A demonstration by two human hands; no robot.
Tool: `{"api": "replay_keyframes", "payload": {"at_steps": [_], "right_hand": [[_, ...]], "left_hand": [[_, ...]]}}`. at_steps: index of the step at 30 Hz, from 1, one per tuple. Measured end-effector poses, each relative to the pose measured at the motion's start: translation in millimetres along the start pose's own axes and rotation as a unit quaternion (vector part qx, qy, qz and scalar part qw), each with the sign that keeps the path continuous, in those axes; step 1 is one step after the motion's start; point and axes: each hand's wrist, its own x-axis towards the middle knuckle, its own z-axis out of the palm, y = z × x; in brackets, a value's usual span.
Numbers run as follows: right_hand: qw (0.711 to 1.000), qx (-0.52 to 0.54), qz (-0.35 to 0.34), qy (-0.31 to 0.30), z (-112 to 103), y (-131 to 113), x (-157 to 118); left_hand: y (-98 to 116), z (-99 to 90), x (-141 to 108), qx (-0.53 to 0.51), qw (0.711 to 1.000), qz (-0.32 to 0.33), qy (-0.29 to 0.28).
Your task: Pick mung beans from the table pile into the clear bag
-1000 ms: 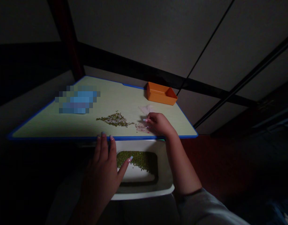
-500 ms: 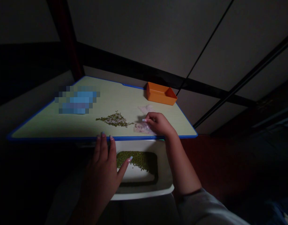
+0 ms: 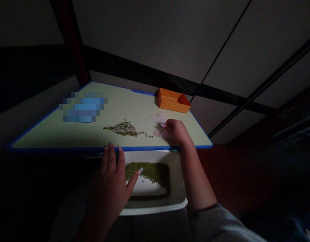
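My left hand (image 3: 110, 181) is spread, its fingertips at the table's blue front edge and its thumb over the white tub (image 3: 155, 210). Green beans or seeds (image 3: 149, 171) lie in the back part of that tub. On the pale table (image 3: 114, 97) is a loose pile of greenish-brown seeds (image 3: 123, 128), with a few scattered toward the right. My right hand (image 3: 177, 131) has its fingers pinched on a thin, pinkish see-through plastic bag (image 3: 161, 132), which lies flat to the right of the pile.
An orange open box (image 3: 173, 101) stands at the table's back right. A blurred blue item (image 3: 86, 109) lies at the left. Pale panels with dark strips rise behind the table.
My right hand has moved a little to the right, and the near part of the bag has shifted with it. More seeds show right of the pile. My left hand has stayed still.
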Motion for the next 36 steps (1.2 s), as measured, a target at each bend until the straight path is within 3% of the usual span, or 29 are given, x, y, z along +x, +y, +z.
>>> {"api": "replay_keyframes", "payload": {"at_steps": [9,16,21,36], "right_hand": [[0.99,0.107,-0.087,-0.033,2.0,-6.2,-3.6],[0.993,0.106,-0.058,-0.02,-1.3,0.3,-4.6],[0.99,0.108,-0.072,-0.048,-1.9,1.2,-5.6],[0.999,0.033,-0.022,-0.029,-3.6,-1.7,-5.7]], "left_hand": [[-0.3,0.9,-0.5,0.016,1.0,0.007,-0.001],[-0.4,0.6,0.2,0.013,1.0,0.006,-0.001],[-0.2,0.2,0.0,0.014,1.0,0.003,0.002],[-1.0,2.5,-0.8,0.014,1.0,0.004,0.007]]}}
